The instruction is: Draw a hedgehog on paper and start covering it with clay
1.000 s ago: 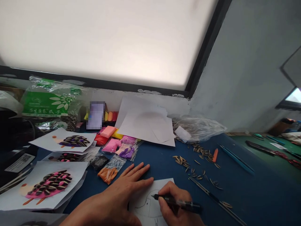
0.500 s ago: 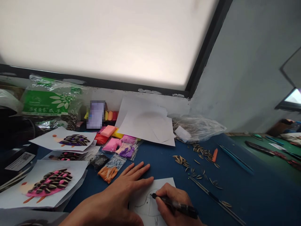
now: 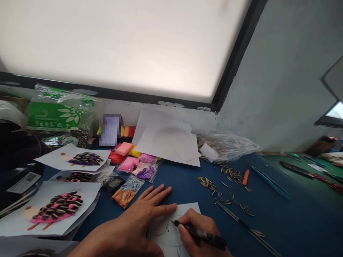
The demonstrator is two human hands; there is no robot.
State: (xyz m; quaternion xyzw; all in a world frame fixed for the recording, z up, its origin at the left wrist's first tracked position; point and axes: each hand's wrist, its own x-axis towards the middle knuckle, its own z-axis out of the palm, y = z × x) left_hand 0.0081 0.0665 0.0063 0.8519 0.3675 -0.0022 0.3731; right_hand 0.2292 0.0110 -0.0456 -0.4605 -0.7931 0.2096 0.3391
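My right hand grips a black pen, its tip touching a white sheet of paper at the bottom centre. Thin dark lines and a small dot are drawn on that sheet, partly covered by both hands. My left hand lies flat with fingers spread, across the sheet's left side and the blue table. Just beyond its fingertips is a small clear bag with orange clay. A black clay packet lies beside that bag.
Hedgehog pictures of seeds and clay lie at left, below a green seed bag. Clay packets and blank papers sit at the back. Loose seeds, an orange stick and blue tweezers are on the right.
The view has shifted very slightly. Both hands keep nearly the same place, with the pen still on the paper.
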